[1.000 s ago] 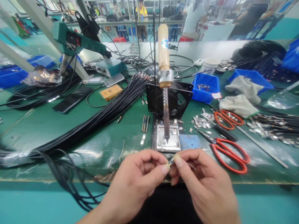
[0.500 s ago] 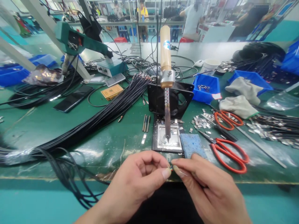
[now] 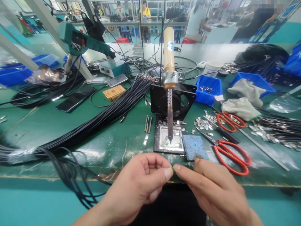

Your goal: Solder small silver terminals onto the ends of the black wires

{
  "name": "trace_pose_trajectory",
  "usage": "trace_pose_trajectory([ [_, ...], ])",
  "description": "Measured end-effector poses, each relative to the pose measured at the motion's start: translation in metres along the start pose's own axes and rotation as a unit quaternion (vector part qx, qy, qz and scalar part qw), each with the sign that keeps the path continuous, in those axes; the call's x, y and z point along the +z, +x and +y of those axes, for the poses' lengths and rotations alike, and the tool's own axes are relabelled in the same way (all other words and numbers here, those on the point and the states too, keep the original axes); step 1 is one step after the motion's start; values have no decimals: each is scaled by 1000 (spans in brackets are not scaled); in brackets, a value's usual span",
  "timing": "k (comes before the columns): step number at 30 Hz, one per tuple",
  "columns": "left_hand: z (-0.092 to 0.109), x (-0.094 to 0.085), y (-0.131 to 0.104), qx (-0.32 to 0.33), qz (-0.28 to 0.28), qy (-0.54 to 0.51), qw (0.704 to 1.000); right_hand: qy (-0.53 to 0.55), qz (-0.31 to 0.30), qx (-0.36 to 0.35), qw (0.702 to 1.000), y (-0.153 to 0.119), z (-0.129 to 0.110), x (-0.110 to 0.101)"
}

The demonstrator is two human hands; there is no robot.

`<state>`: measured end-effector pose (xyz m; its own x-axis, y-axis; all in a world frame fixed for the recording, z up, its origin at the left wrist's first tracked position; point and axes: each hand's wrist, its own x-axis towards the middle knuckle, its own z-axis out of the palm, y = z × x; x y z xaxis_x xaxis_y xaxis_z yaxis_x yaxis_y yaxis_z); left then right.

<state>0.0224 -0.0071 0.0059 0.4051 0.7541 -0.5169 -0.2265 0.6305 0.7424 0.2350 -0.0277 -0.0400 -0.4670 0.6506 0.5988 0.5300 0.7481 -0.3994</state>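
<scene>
Near the table's front edge, my left hand (image 3: 147, 182) pinches thumb and forefinger together. Whatever sits between those fingertips is too small and covered to make out. My right hand (image 3: 216, 191) meets it from the right, its forefinger tip almost touching the left fingertips. Its fingers are bent and pressed together, and its thumb is hidden underneath. Just beyond the hands, a soldering iron (image 3: 169, 72) points tip down over a metal tray (image 3: 161, 141) holding small metal pieces. A blue sponge (image 3: 194, 146) lies beside the tray, behind my right hand.
Red-handled scissors (image 3: 235, 157) and a second pair (image 3: 231, 121) lie right. A black fan (image 3: 156, 100) stands behind the tray. A bundle of black cables (image 3: 94, 125) crosses the left side. Blue bins (image 3: 209, 88), gloves (image 3: 241, 108), a phone (image 3: 75, 99) and a heat gun (image 3: 81, 44) surround the area.
Small coloured wire ends and a thin strand showed between my fingertips before; now they are hidden. My right thumb has slipped out of sight below its fingers. The view has shifted slightly.
</scene>
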Motion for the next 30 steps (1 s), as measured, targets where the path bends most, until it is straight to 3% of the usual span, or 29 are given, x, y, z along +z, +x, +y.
trace_pose_trajectory([
  [8, -3, -3, 1, -1, 5, 2, 1000, -10, 15, -1, 1000, 2, -5, 2],
  [13, -1, -2, 1, 0, 15, 20, 1000, 70, 74, 180, 978, 8, -13, 6],
  [18, -1, -2, 1, 0, 17, 19, 1000, 168, 23, 281, 945, 21, -19, 4],
  [23, -2, -3, 0, -3, 21, 19, 1000, 176, 1, 306, 936, 23, -22, 6],
  [30, 4, 0, -1, -14, 36, 32, 999, 185, 26, 292, 938, 21, -24, 8],
])
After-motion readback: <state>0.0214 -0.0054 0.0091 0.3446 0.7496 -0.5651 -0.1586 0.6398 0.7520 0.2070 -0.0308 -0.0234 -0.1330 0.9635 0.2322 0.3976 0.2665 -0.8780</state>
